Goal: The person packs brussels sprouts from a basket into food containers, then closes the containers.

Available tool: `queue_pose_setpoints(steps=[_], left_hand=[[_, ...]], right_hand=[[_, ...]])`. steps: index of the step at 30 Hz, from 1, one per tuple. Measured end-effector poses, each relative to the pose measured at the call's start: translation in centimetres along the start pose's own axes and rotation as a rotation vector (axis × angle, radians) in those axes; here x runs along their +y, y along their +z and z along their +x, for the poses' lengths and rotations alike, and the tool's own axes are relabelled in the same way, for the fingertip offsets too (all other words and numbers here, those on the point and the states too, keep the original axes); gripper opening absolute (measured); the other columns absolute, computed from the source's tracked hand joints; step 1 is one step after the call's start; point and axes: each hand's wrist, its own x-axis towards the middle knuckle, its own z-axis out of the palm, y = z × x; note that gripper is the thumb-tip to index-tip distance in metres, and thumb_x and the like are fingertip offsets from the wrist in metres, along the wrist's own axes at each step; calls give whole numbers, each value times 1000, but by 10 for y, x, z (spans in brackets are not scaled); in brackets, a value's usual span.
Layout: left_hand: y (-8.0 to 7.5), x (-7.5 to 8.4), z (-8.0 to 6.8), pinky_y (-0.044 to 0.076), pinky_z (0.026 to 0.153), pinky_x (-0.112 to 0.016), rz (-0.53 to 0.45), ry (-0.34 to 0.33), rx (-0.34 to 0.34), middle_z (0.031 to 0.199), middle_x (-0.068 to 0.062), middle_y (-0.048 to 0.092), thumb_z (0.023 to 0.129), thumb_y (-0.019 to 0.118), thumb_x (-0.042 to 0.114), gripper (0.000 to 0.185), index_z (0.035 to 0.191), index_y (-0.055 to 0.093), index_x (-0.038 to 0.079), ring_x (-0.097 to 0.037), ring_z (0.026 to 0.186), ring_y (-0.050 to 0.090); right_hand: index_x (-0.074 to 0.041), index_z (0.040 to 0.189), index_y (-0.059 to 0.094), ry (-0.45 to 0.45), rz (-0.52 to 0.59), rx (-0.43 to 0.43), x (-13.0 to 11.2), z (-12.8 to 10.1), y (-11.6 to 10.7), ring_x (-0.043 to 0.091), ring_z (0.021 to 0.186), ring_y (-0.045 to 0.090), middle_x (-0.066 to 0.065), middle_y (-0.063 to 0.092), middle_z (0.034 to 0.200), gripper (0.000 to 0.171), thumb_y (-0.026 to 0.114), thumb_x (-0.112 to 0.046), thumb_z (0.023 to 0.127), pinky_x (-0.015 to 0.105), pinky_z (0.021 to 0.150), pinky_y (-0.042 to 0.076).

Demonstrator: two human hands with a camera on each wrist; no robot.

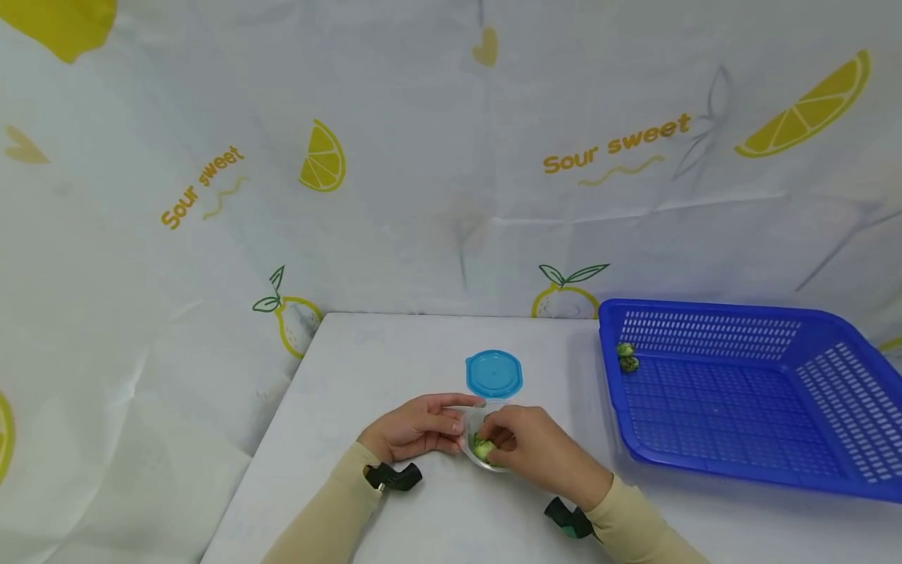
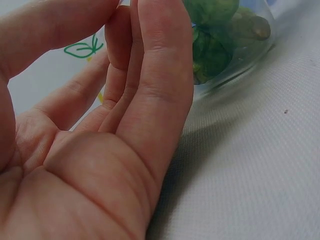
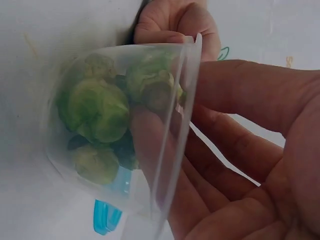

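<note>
While tilting on the white table point(image 1: 366, 368), a clear plastic cup point(image 3: 125, 130) of green Brussels sprouts point(image 3: 97, 107) sitting between two bare hands, near the table's front edge and just in front of a round blue lid point(image 1: 494, 374). Right hand point(image 1: 539, 450) curling around the cup, fingers point(image 3: 150, 135) showing through the clear wall and thumb running along the rim, clamping the cup on its side. Left hand point(image 1: 416, 427) lying just beside the cup, fingers point(image 2: 160, 65) straight and pressed together, fingertips meeting the cup's wall; holding nothing, thumb stretching forward above the other digits. Both hands nearly touching around the cup, beige sleeves point(image 1: 331, 509) covering the forearms, dark straps with wrist mounts point(image 1: 395, 475) fastened at the wrists.

Standing well apart at the right side of the table, a blue slotted plastic basket point(image 1: 831, 392), two more small green sprouts point(image 1: 625, 356) resting in its far left corner.

Hanging behind the table, a white cloth backdrop point(image 1: 451, 196) printed with lemon slices, whole lemons and small hearts. Reading twice in yellow-orange script, the words "Sour sweet" point(image 1: 616, 143), once at right centre and once at left on a slant. Showing no legible label or brand on cup, lid or basket.
</note>
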Motion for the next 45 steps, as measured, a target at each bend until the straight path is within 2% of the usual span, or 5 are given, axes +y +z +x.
queue_pose_setpoints(steps=[7, 15, 26, 36, 45], left_hand=[[2, 3, 5, 66, 88, -27, 10, -5, -20, 97, 2, 68, 102, 67, 2, 64, 162, 46, 4, -10, 87, 75], [2, 0, 0, 66, 86, -26, 7, -16, 24, 96, 2, 66, 103, 65, 1, 63, 162, 45, 5, -10, 87, 72], [1, -2, -2, 66, 87, -25, -4, -3, 20, 90, 5, 64, 104, 65, 1, 61, 162, 45, 4, -8, 86, 73], [2, -4, -2, 66, 85, -25, -31, -9, 14, 96, 2, 68, 101, 70, 1, 66, 162, 44, 4, -10, 88, 73], [1, -3, -1, 66, 86, -26, -25, -6, 8, 92, 4, 66, 102, 69, 3, 65, 162, 46, 5, -9, 87, 74]], right_hand=[[-10, 101, 80, -28, -62, 41, -2, -7, -11, 7, 88, 70, 0, 78, 98, 15, 84, -2, 89, 29, 77, 64], [-10, 107, 80, -48, -76, 25, -5, -11, -23, 5, 91, 71, 1, 78, 103, 14, 81, -6, 94, 29, 81, 65], [-18, 111, 81, 22, -237, 138, -1, -31, -109, 7, 94, 72, -6, 78, 105, 13, 78, -12, 99, 37, 87, 66], [-11, 116, 81, 150, -339, 126, 59, -34, -185, 21, 99, 75, 2, 81, 108, 17, 75, -17, 101, 48, 85, 65], [-4, 116, 80, 255, -324, 57, 118, -22, -202, 31, 102, 75, 10, 80, 111, 22, 75, -18, 100, 55, 88, 64]])
